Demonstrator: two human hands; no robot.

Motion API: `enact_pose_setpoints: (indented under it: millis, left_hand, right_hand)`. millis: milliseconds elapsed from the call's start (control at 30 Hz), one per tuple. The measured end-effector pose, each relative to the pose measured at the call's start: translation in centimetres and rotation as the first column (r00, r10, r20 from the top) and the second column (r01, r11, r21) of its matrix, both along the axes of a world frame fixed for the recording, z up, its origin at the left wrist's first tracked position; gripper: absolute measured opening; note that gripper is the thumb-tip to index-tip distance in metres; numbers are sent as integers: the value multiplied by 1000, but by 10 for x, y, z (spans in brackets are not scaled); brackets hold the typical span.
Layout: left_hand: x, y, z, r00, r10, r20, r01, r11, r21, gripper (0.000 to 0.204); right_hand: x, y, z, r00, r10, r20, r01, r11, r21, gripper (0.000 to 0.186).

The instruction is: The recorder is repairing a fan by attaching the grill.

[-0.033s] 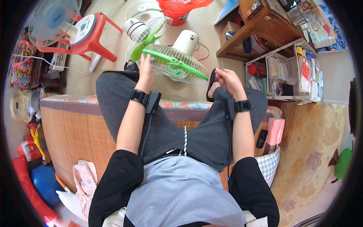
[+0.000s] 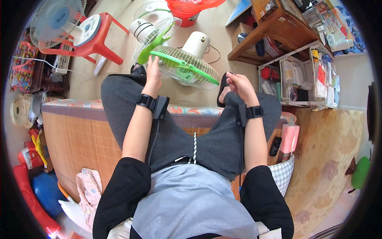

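My left hand [image 2: 152, 73] is at the left edge of the fan's round wire guard [image 2: 199, 72], its fingers closed at the green rim. The fan faces me, with a white motor housing [image 2: 196, 44] behind the guard. My right hand [image 2: 241, 85] is to the right of the guard and apart from it, thumb and fingers pinched together. Something thin seems to stick up from that pinch, too small to make out. Just left of the guard, green fan blades [image 2: 153, 48] lean against another wire guard [image 2: 169, 30], beside a second white fan part [image 2: 142, 29].
A red plastic stool [image 2: 105, 38] with a white fan [image 2: 59, 20] is at the far left. A red bucket [image 2: 190, 19] stands beyond the fans. Wooden furniture [image 2: 254, 44] and a white wire rack [image 2: 308, 75] stand at the right. I sit on a bed with a bamboo mat [image 2: 79, 135].
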State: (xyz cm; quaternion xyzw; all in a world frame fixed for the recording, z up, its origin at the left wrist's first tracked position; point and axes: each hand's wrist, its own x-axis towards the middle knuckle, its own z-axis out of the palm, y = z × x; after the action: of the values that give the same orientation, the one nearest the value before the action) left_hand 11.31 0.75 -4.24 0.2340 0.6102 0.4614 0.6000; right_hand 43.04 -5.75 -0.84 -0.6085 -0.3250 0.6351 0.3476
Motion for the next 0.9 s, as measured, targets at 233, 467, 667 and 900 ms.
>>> enact_pose_setpoints:
  millis: [233,467,667,900]
  left_hand:
    - [2,5,-5,993,105,50,-110,988,109,67]
    - [7,2,-1,924,-17,-383,180,901,395,42]
    - [11,-22,11,681,-85,-728,384,888,255,38]
    - [20,-32,35,630,-690,-357,747,664,35,31]
  right_hand:
    - [-32,-6,-6,993,37,-109,-63,967,-248,28]
    - [-36,-5,-5,983,-152,-107,142,985,-95,31]
    - [6,5,5,937,-335,-96,341,939,51,21]
    - [37,17,-3,811,-489,-321,547,828,122,20]
